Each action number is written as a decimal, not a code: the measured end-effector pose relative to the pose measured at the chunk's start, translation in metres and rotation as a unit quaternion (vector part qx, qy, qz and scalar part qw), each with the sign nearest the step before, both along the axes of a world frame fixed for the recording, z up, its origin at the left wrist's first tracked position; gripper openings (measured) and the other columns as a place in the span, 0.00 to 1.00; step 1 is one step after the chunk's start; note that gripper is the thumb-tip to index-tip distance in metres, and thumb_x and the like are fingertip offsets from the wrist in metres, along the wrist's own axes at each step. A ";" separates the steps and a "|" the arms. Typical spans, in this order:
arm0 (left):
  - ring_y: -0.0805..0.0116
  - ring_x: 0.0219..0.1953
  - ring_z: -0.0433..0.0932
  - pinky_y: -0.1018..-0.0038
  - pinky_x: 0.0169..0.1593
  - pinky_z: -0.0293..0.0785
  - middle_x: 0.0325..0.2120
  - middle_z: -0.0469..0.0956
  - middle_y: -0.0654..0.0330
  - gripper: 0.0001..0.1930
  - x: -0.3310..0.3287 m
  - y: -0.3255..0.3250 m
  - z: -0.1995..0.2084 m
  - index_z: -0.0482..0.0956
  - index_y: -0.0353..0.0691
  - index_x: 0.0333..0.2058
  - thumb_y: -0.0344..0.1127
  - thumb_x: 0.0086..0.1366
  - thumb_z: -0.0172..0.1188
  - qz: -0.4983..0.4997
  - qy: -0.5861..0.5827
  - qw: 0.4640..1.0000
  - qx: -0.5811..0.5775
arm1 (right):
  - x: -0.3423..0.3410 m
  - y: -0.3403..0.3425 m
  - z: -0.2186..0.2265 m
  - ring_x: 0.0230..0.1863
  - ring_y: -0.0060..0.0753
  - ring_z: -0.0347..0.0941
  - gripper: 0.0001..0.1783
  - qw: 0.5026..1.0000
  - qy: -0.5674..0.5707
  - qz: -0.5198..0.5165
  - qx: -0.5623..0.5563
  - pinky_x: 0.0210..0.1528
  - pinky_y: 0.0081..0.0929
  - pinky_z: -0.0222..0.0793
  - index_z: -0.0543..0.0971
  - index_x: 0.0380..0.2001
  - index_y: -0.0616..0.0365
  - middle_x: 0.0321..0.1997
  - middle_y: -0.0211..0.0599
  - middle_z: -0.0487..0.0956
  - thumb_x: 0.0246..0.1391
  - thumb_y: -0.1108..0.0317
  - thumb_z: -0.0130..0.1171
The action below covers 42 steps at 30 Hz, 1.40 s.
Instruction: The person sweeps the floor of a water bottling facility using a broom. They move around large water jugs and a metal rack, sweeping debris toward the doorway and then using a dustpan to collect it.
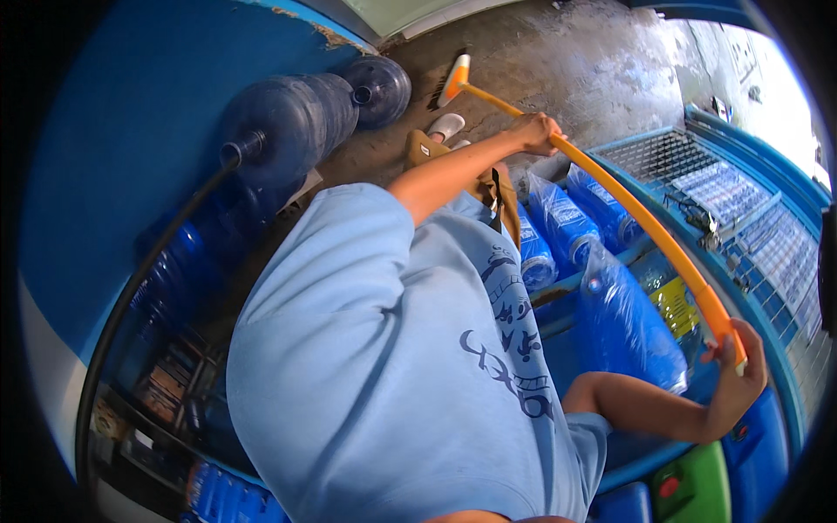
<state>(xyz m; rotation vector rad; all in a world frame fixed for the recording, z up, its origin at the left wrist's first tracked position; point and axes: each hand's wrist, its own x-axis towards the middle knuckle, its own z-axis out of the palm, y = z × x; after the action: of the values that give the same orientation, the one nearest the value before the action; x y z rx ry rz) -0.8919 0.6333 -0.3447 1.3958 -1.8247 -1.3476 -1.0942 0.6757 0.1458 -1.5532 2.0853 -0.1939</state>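
Note:
A broom (pixel 455 80) with a long orange handle (pixel 632 213) stretches from the floor at the top back to my right side. Its head is orange and white with dark bristles, and it rests on the wet-looking concrete. My left hand (pixel 534 135) is wrapped round the handle partway along, with the arm reaching forward. At the near end, beside the blue containers, my right hand (pixel 737 375) grips the white-tipped end of the handle. Both of my feet are partly visible in pale shoes (pixel 447 127) near the broom head.
Large clear-blue water jugs (pixel 283 122) lie along the blue wall (pixel 157 113) at left. Blue bottles in plastic bags (pixel 628 322) stand close on my right, beside a blue metal grille (pixel 724 187). A green jerrycan (pixel 693 484) is at lower right.

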 end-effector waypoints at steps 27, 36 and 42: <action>0.55 0.38 0.79 0.62 0.41 0.74 0.31 0.80 0.54 0.18 -0.012 -0.195 -0.111 0.79 0.43 0.31 0.52 0.64 0.52 0.349 -0.184 0.900 0.187 | 0.062 -0.271 -0.253 0.10 0.19 0.51 0.20 0.775 -0.580 0.139 -0.208 0.14 0.23 0.49 0.60 0.14 0.56 0.09 0.31 0.59 0.63 0.72 0.41; 0.55 0.29 0.80 0.61 0.35 0.75 0.24 0.80 0.55 0.18 -0.065 -0.212 0.001 0.79 0.44 0.24 0.52 0.62 0.53 0.248 -0.235 0.938 0.053 | -0.043 -0.307 -0.166 0.08 0.22 0.53 0.20 0.658 -0.669 0.282 -0.197 0.14 0.24 0.51 0.59 0.12 0.50 0.10 0.26 0.60 0.59 0.65 0.41; 0.52 0.34 0.80 0.58 0.38 0.75 0.27 0.81 0.54 0.11 -0.017 -0.170 -0.005 0.81 0.48 0.28 0.46 0.57 0.54 0.294 -0.285 0.905 0.115 | -0.003 -0.346 -0.207 0.09 0.18 0.48 0.21 0.621 -0.703 0.324 -0.126 0.12 0.22 0.43 0.57 0.12 0.51 0.09 0.26 0.55 0.60 0.65 0.38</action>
<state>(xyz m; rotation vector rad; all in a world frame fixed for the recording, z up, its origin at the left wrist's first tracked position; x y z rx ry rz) -0.9088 0.4630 -0.3497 2.4217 -1.3612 -0.9003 -1.0971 0.3296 -0.0615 -1.3343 0.2226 -1.0420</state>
